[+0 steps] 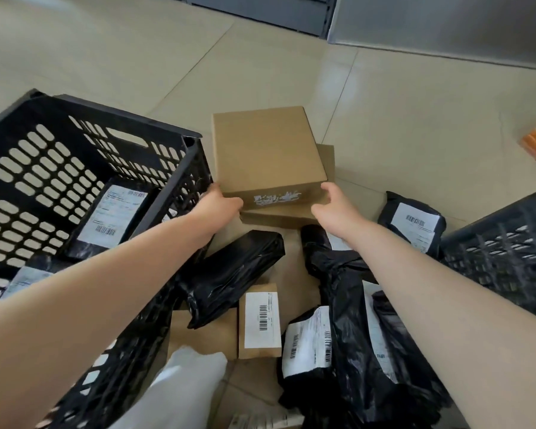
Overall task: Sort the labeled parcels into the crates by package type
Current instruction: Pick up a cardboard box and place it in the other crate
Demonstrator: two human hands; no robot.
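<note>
Box (pixel 268 153) | between left grip (pixel 218 204), right grip (pixel 333 209)

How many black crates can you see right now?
2. One large black crate stands at the left, holding black labeled mailer bags. A second black crate sits at the right edge, partly cut off. Others may lie out of frame.

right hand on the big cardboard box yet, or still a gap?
Apart. The head view shows the right hand open beside the cardboard box, with a sliver of background between its fingers and the box's near right corner.
</note>
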